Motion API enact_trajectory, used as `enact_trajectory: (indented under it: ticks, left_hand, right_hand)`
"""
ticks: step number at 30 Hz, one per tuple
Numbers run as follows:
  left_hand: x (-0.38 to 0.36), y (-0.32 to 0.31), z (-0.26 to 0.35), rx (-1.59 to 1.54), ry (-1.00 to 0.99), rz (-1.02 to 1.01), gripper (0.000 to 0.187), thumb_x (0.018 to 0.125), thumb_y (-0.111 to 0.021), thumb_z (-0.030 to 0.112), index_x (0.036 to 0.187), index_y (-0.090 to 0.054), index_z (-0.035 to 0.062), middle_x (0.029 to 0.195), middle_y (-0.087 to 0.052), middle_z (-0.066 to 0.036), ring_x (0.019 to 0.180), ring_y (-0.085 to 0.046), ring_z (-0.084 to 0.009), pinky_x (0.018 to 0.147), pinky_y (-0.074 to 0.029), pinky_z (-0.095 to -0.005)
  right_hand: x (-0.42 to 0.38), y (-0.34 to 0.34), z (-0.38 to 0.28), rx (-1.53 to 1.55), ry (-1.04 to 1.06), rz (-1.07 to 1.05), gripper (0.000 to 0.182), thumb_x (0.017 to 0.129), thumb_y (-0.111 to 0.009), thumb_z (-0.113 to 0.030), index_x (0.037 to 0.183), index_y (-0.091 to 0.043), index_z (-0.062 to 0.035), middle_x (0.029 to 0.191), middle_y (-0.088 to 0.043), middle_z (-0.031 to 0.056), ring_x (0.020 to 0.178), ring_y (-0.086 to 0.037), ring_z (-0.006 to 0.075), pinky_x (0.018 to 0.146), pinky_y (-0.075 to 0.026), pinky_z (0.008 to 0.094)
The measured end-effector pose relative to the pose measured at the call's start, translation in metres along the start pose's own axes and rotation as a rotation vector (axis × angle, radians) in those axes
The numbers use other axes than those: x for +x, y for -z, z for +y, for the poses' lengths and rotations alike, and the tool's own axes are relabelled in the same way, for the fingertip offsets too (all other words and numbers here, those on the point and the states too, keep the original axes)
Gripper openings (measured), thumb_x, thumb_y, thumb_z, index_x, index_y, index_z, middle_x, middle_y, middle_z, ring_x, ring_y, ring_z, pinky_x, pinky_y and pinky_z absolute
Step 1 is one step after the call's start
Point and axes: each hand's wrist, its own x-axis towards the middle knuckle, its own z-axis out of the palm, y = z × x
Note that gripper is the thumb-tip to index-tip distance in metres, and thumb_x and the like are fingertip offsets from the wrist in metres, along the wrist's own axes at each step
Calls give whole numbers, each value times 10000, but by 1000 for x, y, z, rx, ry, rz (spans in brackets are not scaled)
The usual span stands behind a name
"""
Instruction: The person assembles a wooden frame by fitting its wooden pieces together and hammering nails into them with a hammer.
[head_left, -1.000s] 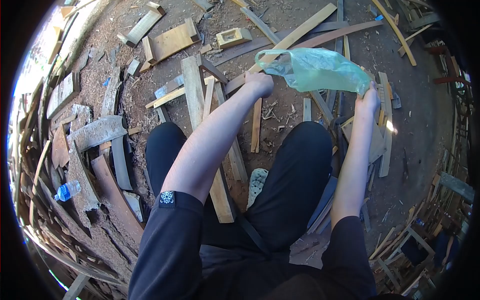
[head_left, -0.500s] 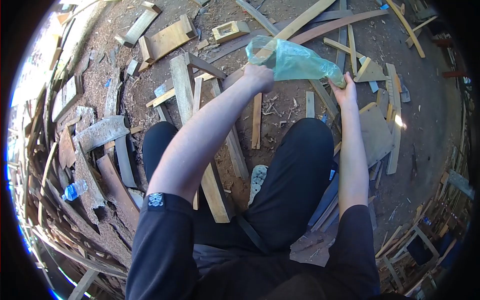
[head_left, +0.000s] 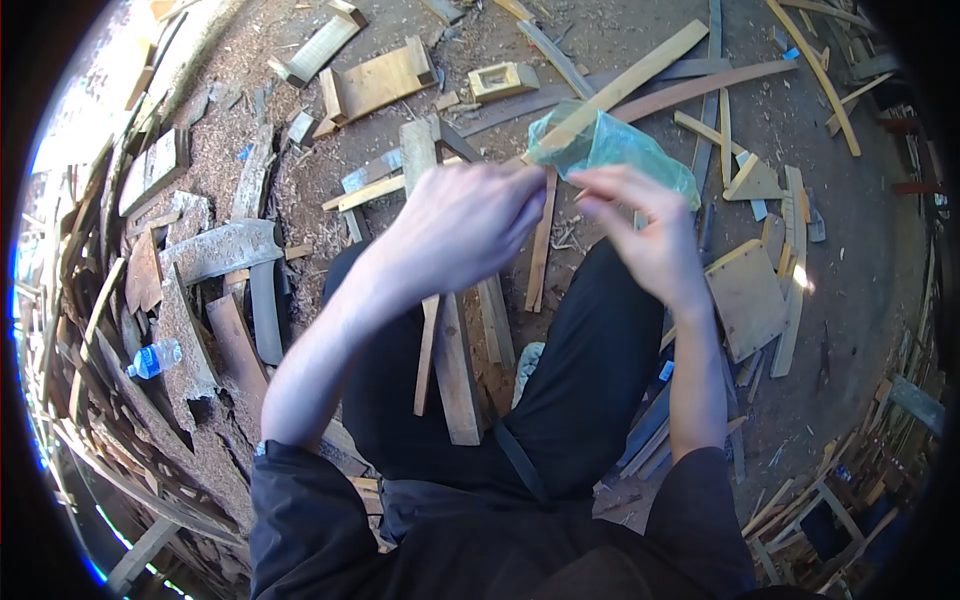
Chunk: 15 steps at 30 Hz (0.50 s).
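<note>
A thin, see-through green plastic bag [head_left: 640, 158] hangs crumpled in front of me, beyond my two hands. My left hand [head_left: 470, 222] is closed at the near left end of the bag, knuckles up, its fingertips hidden underneath. Close by on the right, my right hand [head_left: 645, 230] overlaps the bag's lower edge. Its fingers are bent toward the left hand, with a gap between thumb and forefinger. Below the hands, a wooden board [head_left: 455, 375] leans between my knees.
Planks and offcuts lie over the dirt floor, including a long plank [head_left: 655, 62] behind the bag. A wooden block plane body [head_left: 503, 82] and a board with end blocks [head_left: 383, 84] lie farther off. At left is a plastic bottle [head_left: 155, 359]; at right, a square panel [head_left: 747, 300].
My right hand has left the bag's far right end and moved left and nearer, beside my left hand. My left hand has come lower and closer. The bag now hangs slack.
</note>
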Motion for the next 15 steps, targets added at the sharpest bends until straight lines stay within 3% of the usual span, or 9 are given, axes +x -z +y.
enact_trajectory:
  ticks: [2,5,8,11,15]
  left_hand:
    - [-21,-4,-7,8,-88,85,224,1055,-533,210,975,-600,11,820,-646,-184,813,-677,-388,744,-521,-499]
    - [-52,-4,-11,-85,-42,80,214,1054,-537,211,991,-593,15,832,-651,-186,842,-674,-388,755,-516,-494]
    - [-73,-9,-18,-97,-20,104,217,1050,-537,216,982,-588,16,822,-644,-190,846,-666,-404,762,-512,-507]
    - [-84,-10,-24,-106,11,115,219,1048,-530,216,972,-581,18,805,-639,-194,847,-662,-411,766,-511,-513]
    - [-92,-13,-37,-109,17,120,246,1043,-555,259,986,-584,21,811,-647,-190,852,-669,-401,765,-520,-500]
  right_hand:
    - [5,-21,-19,-133,135,-38,232,903,-764,-75,1131,-771,-35,1046,-757,148,946,-734,306,857,-579,372]
    - [3,-41,-32,-238,177,-167,184,883,-776,-37,1067,-763,-21,976,-751,127,901,-736,294,814,-586,384]
    - [-3,-70,-46,-142,136,-27,165,868,-770,-58,1022,-725,-21,932,-725,116,867,-716,308,773,-577,400]
    - [-2,-79,-52,-253,315,-47,173,855,-774,-50,1013,-709,-21,915,-710,102,850,-717,292,753,-578,391]
    - [0,-86,-67,-407,339,-100,156,837,-796,-44,975,-728,-21,922,-724,108,843,-720,320,746,-583,392]
